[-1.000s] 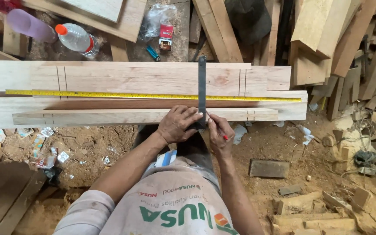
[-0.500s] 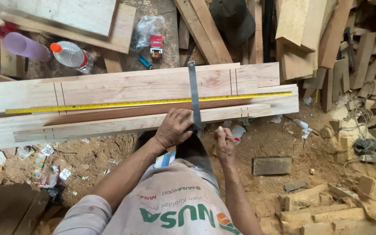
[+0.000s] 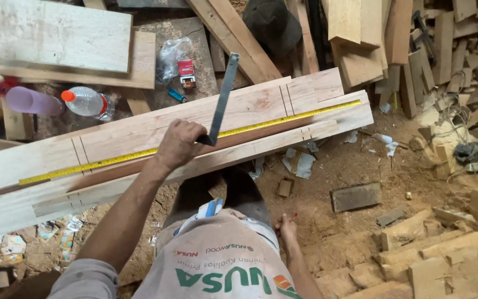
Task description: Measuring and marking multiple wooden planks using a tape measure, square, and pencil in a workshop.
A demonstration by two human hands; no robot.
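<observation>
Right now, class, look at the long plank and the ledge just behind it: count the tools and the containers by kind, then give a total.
Steel squares: 1, the square in the left hand
Yellow tape measures: 1, the tape on the plank
Clear bottles: 1, the bottle
Purple cups: 1, the cup
Total: 4

Sawdust-strewn floor (image 3: 355, 166) with long planks (image 3: 139, 133), offcuts (image 3: 355, 196), bottles (image 3: 87, 102).

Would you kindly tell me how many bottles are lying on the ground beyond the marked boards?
2, side by side at upper left: a purple plastic bottle and, just to its right, a clear plastic bottle with an orange cap. A reddish object left of the purple one is too cropped to identify; clutter may hide more.
</observation>
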